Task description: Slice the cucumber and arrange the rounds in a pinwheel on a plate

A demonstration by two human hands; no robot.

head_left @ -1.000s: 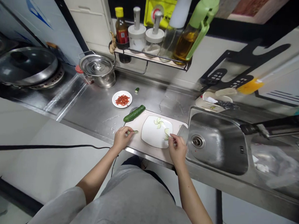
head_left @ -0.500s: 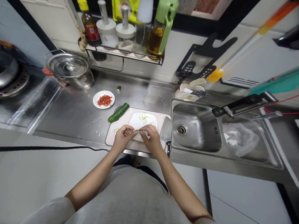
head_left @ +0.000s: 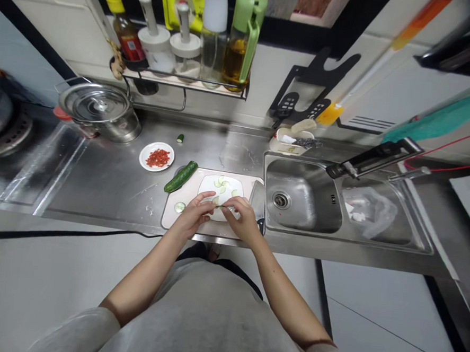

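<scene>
My left hand (head_left: 193, 214) and my right hand (head_left: 241, 217) meet over the near part of a white plate (head_left: 205, 183). Between their fingertips is a thin cucumber slice (head_left: 219, 206), mostly hidden. My right thumb and fingers pinch it; the left fingertips hold its other side, with the left index finger lifted. Several pale cucumber slices (head_left: 220, 183) lie curved on the plate. The plate rests on a light cutting board (head_left: 170, 220). A round cucumber slice (head_left: 179, 207) lies at the board's left, below a cut cucumber (head_left: 181, 177). A knife (head_left: 258, 199) lies at the right edge, handle partly hidden.
A small plate (head_left: 141, 159) of chopped red pieces stands left, near a cucumber end (head_left: 180, 138). Behind are a lidded steel pot (head_left: 121, 125) and a rack (head_left: 193, 83) of bottles. To the right is a steel sink (head_left: 309, 202) with a faucet (head_left: 373, 159).
My left hand has opened somewhat, its index finger lifting away from the slice. The round slice at the board's left is now more visible. The whole view has shifted slightly.
</scene>
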